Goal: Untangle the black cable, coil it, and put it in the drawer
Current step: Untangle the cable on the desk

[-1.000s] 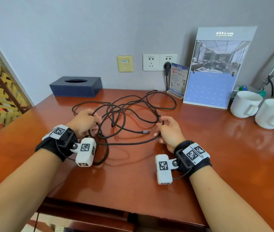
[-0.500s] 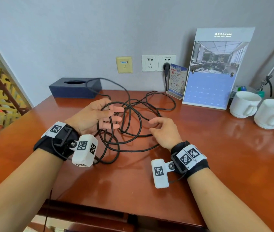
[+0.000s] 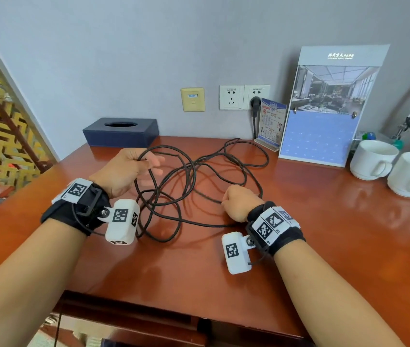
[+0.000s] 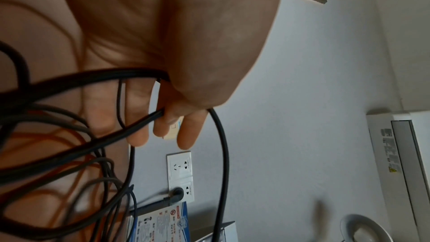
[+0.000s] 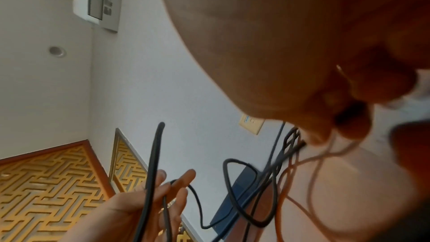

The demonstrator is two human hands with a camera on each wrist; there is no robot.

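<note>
Since half a second ago, strands of the cable [image 3: 193, 181] have been pinched by the left hand [image 3: 126, 169] and lifted, apparently to loosen the tangle. The right hand [image 3: 236, 202] is fisted on another strand, low beside the tangle. Loops lie sprawled on the table [image 3: 324, 234]; no single axis is discernible.

head: above, facing wall, medium | wrists: close along palms | shared: wall sockets [image 3: 244, 97]
</note>
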